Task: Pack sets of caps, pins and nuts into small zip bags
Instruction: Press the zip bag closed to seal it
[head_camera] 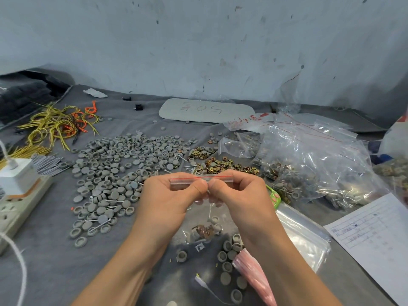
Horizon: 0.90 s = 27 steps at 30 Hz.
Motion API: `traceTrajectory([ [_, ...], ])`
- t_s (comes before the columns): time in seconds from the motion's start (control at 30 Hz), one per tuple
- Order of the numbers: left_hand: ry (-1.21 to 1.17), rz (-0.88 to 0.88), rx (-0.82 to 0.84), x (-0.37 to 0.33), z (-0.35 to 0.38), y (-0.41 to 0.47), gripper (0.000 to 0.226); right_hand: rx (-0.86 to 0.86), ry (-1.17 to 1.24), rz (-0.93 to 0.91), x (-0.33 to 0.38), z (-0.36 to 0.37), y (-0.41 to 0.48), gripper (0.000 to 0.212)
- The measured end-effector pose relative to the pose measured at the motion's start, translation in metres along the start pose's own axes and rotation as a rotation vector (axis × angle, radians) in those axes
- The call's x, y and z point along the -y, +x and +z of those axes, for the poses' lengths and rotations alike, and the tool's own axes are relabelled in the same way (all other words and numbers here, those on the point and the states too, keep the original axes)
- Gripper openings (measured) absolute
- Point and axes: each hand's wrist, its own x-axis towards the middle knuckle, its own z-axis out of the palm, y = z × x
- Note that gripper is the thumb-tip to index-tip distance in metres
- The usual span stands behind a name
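Observation:
My left hand (170, 195) and my right hand (238, 193) both pinch the red-lined zip strip of a small clear zip bag (202, 226), thumbs meeting at its middle. The bag hangs below the hands above the table, with brass nuts, grey caps and pins inside. A wide pile of grey caps (119, 164) with some pins covers the cloth to the left. Brass nuts (220, 165) lie in a heap just beyond the hands. A bundle of grey pins (49, 165) lies at the far left.
Large clear bags of packed sets (309, 164) fill the right side. A stack of empty pink-edged zip bags (256, 277) and loose caps lie near my right forearm. A paper form (373, 237) sits lower right, a power strip with charger (15, 191) at left, yellow wires (55, 124) behind.

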Motion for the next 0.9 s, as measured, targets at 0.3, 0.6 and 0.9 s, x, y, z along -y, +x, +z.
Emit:
traceTrajectory([
  [0.3,0.037,0.008,-0.038,-0.002,0.000,0.000,0.007,-0.022,0.057,0.044,0.003,0.005,0.002,0.020],
  [0.6,-0.008,-0.140,-0.132,0.000,-0.021,0.003,0.004,-0.085,0.169,0.150,0.011,-0.011,0.001,0.026],
  [0.9,-0.041,-0.094,-0.129,-0.002,-0.015,0.002,0.017,-0.141,0.218,0.139,0.012,-0.009,0.002,0.029],
])
